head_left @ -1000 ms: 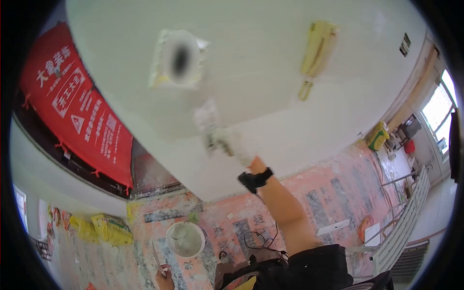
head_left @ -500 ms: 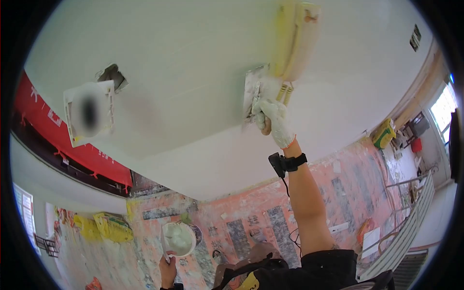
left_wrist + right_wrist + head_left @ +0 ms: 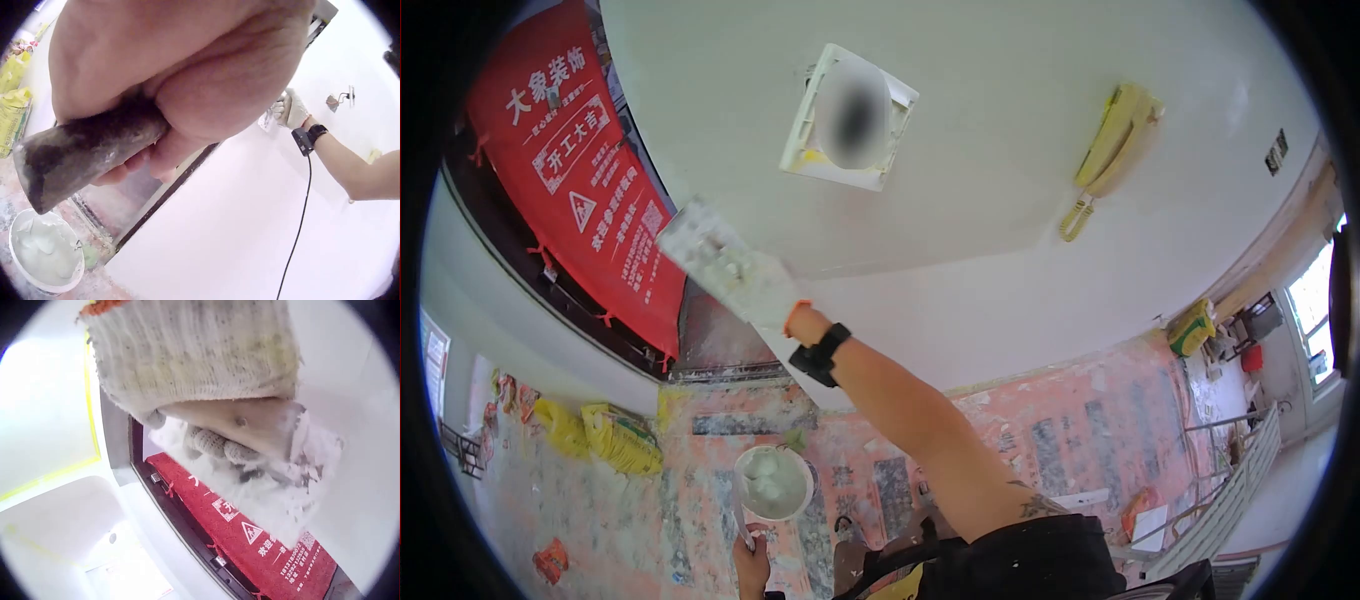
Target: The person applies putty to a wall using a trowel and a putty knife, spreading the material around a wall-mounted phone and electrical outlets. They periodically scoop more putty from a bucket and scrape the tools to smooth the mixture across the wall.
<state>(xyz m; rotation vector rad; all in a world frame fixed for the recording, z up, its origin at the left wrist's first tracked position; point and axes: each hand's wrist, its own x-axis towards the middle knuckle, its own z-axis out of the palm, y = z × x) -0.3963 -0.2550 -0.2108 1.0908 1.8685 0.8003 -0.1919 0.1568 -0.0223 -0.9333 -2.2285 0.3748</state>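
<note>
We grip the trowel [image 3: 705, 252] in our gloved right hand [image 3: 768, 292], raised toward ten o'clock to reach the wall [image 3: 1000, 150], while our left hand [image 3: 187, 81] clasps a dark handle [image 3: 81, 156] above the bucket [image 3: 773, 483] at six o'clock.

Red banner [image 3: 575, 170] reads "大象装饰" and "开工大吉"; smaller lines illegible.
</note>
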